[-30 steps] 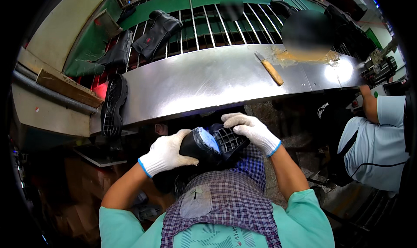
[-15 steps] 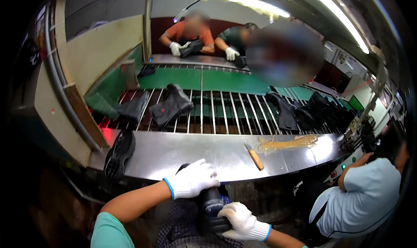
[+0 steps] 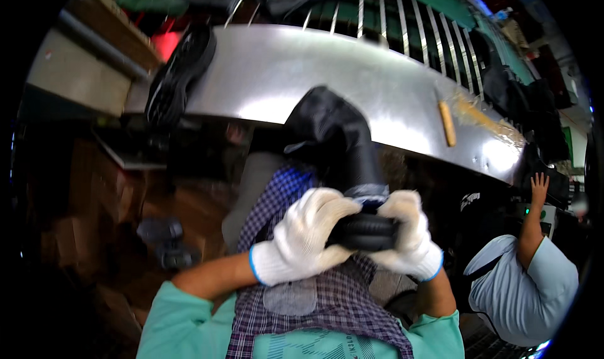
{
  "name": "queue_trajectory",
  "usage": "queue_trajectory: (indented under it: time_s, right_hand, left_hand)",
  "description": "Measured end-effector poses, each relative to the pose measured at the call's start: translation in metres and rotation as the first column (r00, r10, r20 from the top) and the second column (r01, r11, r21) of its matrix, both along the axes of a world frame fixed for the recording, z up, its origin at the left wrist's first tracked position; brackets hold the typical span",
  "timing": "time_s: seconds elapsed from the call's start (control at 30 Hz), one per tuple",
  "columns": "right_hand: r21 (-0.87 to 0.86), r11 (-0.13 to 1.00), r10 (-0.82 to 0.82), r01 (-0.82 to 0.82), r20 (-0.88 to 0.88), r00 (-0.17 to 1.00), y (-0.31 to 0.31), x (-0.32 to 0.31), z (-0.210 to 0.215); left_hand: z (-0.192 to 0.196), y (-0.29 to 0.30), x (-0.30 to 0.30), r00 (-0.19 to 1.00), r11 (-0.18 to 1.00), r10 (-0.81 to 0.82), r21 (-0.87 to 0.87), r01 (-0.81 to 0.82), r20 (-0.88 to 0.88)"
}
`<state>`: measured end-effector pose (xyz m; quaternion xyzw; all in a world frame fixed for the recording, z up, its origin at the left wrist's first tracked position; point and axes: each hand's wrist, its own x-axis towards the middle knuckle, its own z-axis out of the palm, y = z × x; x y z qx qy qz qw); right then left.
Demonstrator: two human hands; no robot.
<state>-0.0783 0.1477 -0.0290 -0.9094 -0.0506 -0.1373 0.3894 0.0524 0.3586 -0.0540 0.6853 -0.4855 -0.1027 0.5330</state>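
Note:
A black boot (image 3: 362, 161) stretches from over my lap to the steel table's near edge, its shaft bent at the far end. My left hand (image 3: 314, 227), in a white knit glove, is closed on the left side of the boot's near end. From the right, my gloved right hand (image 3: 406, 230) grips the same end. Between the hands shows a thick, ridged black piece, seemingly part of the sole. A pale, frayed-looking band crosses the boot just beyond my fingers. My thumbs and fingertips are partly hidden around that end.
On the steel table (image 3: 245, 69) lie a black shoe sole (image 3: 182, 72), at left, and a wooden-handled knife (image 3: 447, 123), at right. Metal bars with black boots run behind. A person in a light blue shirt (image 3: 525, 290) sits close on my right, one hand raised.
The view has tilted down toward my lap. My left hand has moved from the boot's far part to its near end, beside my right hand. The neighbour's arm is now stretched forward.

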Motion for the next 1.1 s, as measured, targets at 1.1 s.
queue_trajectory:
  time_s: [1.1]
  right_hand:
    - [0.664, 0.359, 0.044, 0.655, -0.713, 0.699, -0.02, 0.02, -0.009]
  left_hand:
    - [-0.007, -0.061, 0.071, 0.826, 0.954, -0.288, -0.218, 0.204, -0.485]
